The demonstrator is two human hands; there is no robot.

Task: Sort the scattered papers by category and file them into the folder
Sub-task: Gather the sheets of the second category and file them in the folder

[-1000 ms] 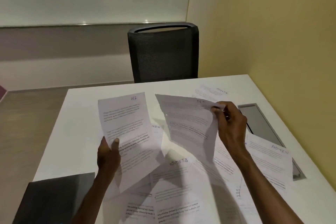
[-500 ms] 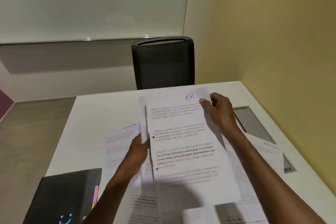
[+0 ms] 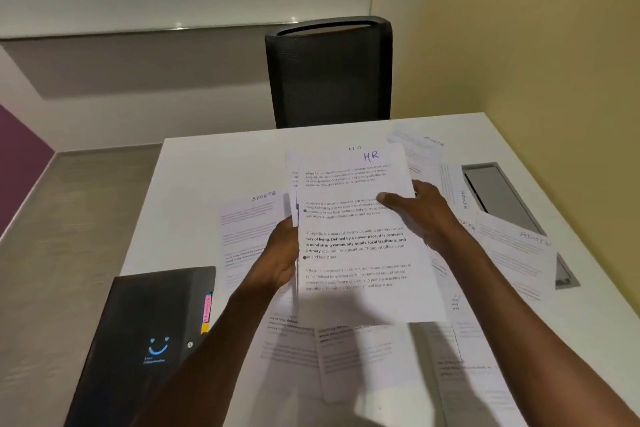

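Note:
I hold a small stack of HR sheets (image 3: 360,239) upright above the white table (image 3: 207,163). The front sheet is marked "HR" in blue ink at its top. My left hand (image 3: 280,255) grips the stack's left edge. My right hand (image 3: 415,211) pinches the right edge, thumb on the front sheet. A black folder (image 3: 145,340) with coloured tabs at its right edge lies at the near left corner. Loose sheets lie flat around: one marked SPORTS (image 3: 249,218) on the left, one marked ADMIN (image 3: 519,253) on the right, several more under my arms.
A black mesh chair (image 3: 329,73) stands at the table's far side. A grey cable hatch (image 3: 502,198) is sunk into the table top near the right edge, partly covered by paper. A yellow wall runs close along the right.
A second ago each hand held a separate HR sheet apart. My right hand brought its sheet over the left one, and both hands now hold them together as one stack.

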